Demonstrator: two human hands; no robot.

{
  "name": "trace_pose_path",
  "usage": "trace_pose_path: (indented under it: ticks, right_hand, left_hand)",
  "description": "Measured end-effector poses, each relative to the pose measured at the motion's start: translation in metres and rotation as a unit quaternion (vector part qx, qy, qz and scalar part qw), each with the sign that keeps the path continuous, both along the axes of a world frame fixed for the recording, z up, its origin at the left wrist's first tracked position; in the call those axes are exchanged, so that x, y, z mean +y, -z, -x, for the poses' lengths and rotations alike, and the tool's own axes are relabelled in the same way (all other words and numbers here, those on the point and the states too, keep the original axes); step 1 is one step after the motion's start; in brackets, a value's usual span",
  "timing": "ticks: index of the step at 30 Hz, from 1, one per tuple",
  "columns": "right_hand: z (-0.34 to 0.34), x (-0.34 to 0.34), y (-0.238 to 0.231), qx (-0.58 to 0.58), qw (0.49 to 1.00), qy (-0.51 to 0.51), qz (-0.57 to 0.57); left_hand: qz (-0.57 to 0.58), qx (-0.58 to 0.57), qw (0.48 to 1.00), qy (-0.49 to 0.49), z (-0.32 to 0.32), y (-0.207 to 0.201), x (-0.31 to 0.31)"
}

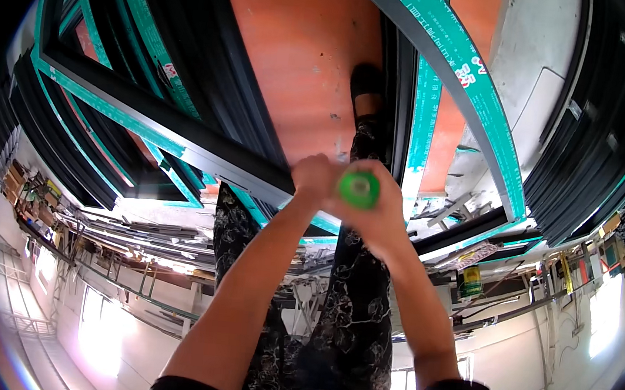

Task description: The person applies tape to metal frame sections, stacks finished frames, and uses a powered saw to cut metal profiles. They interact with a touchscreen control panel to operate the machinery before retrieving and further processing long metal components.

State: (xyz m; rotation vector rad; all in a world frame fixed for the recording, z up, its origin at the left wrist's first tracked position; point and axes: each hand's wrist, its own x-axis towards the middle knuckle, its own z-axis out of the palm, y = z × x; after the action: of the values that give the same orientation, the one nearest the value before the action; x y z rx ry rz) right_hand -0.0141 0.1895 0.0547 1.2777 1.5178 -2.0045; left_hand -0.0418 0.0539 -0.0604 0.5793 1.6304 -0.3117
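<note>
In my right hand (pixel 385 209) is a round green object (pixel 360 191) with a pale centre, seen end-on. The fingers are wrapped around it, and motion blur hides what kind of thing it is. My left hand (pixel 312 178) is right beside it, at the end of a dark frame bar (pixel 205 152) edged with green printed film. Its fingers are too smeared to show whether they grip the bar or anything else. Both forearms reach up from the lower edge.
Black profiles (pixel 213 53) and film-edged frames (pixel 88 120) lie to the left over an orange board (pixel 296 38). A film-covered frame bar (pixel 479 76) arcs across the right. More black profiles (pixel 594 123) are stacked at far right. My shoe (pixel 367 81) is between the bars.
</note>
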Motion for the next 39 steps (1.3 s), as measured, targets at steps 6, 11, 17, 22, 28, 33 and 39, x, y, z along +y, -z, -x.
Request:
trace_pose_path:
  ticks: [6,11,17,22,28,33,39]
  right_hand:
    - [0.009,0.064,-0.037,-0.038,0.968,0.247,0.008]
    - [-0.014,0.062,-0.057,-0.107,0.973,0.206,0.015]
    - [-0.016,0.030,-0.053,-0.048,0.903,0.321,0.280]
    - [0.033,0.000,-0.085,-0.086,0.801,0.444,0.391]
    - [0.079,-0.032,-0.146,0.008,0.784,0.492,0.379]
    - [0.101,-0.047,-0.184,0.072,0.802,0.498,0.322]
    - [0.100,-0.035,-0.201,0.082,0.780,0.503,0.362]
  left_hand:
    - [-0.053,0.059,0.988,0.130,-0.015,0.060,-0.038]
    - [0.104,0.117,0.976,0.151,0.075,0.097,-0.087]
    - [-0.220,0.099,0.966,-0.093,0.146,0.023,-0.051]
    - [-0.365,0.063,0.878,-0.304,0.143,-0.114,-0.022]
    - [-0.457,0.085,0.844,-0.269,0.160,-0.270,-0.002]
    - [-0.444,0.110,0.826,-0.328,0.180,-0.321,0.007]
    - [-0.450,0.113,0.854,-0.235,0.202,-0.345,0.030]
